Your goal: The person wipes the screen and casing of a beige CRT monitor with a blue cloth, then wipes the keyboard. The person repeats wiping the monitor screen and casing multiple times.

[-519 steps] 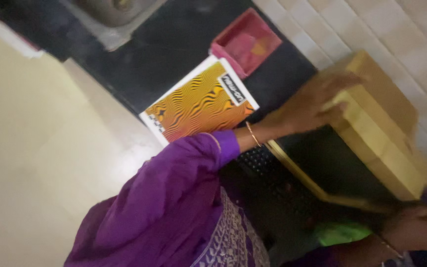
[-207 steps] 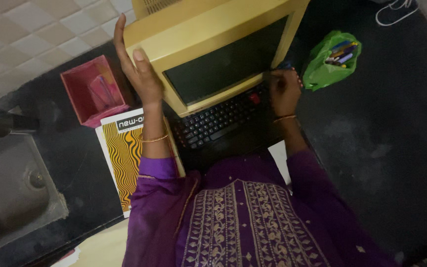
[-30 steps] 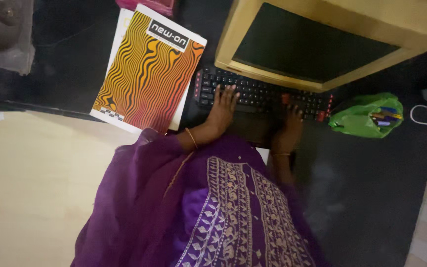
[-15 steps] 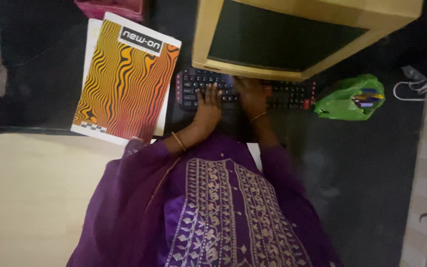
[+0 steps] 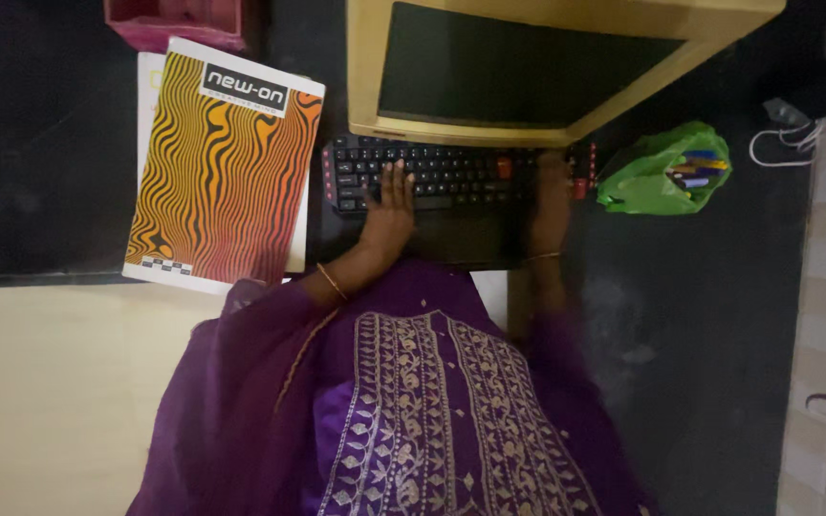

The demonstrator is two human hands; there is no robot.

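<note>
Black keyboard [image 5: 432, 177] lies under both hands — left hand [image 5: 389, 212] grip spread flat, right hand [image 5: 549, 205] blurred, grip unclear.

Dark unlit screen [image 5: 518, 62] in a yellow-beige monitor casing, top centre on the black table [image 5: 709, 315]. Left of it, flat rectangular book [image 5: 222, 167] with wavy orange-and-black cover, small black-and-white label [image 5: 244, 89] at its top. Green plastic bag [image 5: 657, 177] of pens right of the monitor.
</note>
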